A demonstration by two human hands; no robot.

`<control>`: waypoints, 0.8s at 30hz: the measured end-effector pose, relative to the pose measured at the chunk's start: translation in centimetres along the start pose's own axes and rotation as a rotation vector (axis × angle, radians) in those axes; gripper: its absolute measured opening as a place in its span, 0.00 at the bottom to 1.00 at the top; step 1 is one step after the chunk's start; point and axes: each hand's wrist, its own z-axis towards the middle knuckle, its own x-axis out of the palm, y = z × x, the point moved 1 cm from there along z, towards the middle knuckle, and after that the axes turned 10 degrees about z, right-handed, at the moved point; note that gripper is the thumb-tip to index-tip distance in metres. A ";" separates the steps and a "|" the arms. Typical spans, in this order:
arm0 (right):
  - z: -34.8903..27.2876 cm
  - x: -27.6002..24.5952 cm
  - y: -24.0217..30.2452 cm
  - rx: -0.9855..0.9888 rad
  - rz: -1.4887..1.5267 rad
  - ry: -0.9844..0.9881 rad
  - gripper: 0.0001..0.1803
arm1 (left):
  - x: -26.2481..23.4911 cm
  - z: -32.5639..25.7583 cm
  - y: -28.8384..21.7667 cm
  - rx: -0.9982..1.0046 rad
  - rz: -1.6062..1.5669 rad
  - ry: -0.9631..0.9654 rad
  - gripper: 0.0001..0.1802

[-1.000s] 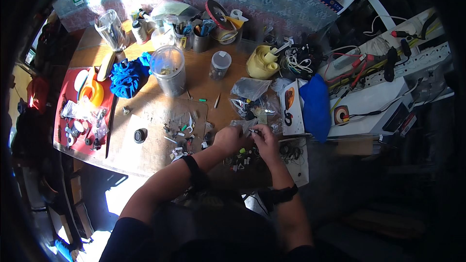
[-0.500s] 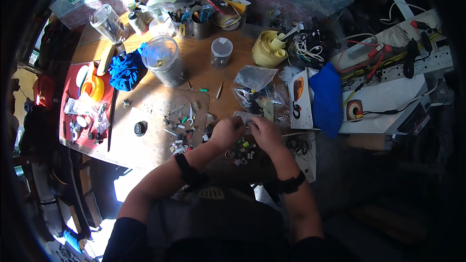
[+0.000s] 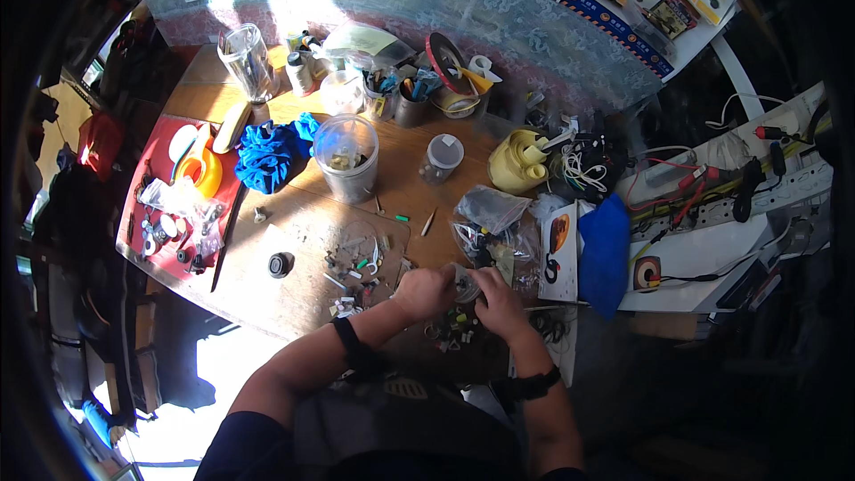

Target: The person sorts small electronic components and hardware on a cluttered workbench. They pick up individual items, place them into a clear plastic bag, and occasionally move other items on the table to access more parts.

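Between my two hands, at the near edge of the wooden table, is a small clear plastic bag (image 3: 465, 288). My left hand (image 3: 425, 294) has its fingers closed on the bag's left side. The fingers of my right hand (image 3: 500, 305) pinch its right side. Something small and dark shows through the plastic, too small to name. Just below the hands lies a pile of small loose parts (image 3: 454, 331), partly in shadow. More small white, green and metal parts (image 3: 349, 303) are scattered left of my left hand. Past my right hand sit larger clear bags of parts (image 3: 490, 214).
Further back stand a large clear plastic tub (image 3: 347, 165), a small lidded jar (image 3: 442, 158) and a yellow roll (image 3: 517, 163). At left are a blue cloth (image 3: 265, 158) and a red mat (image 3: 169, 156). A white box (image 3: 559, 254) and blue pouch (image 3: 604, 254) are at right.
My view has tilted up, so the table sits lower in the picture and more wall shows. My hands are slightly further apart, with more of the bag visible between them.
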 end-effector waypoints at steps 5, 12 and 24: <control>0.8 0.8 -0.4 -0.046 -0.074 -0.088 0.07 | 0.1 -1.1 0.7 0.134 0.047 -0.041 0.13; 0.1 0.0 -0.2 -0.106 -0.106 -0.084 0.04 | 0.2 -2.0 1.6 0.273 0.134 -0.196 0.08; -1.2 1.0 -2.0 0.047 0.171 -0.042 0.06 | 0.6 -2.5 1.5 0.368 0.207 -0.041 0.12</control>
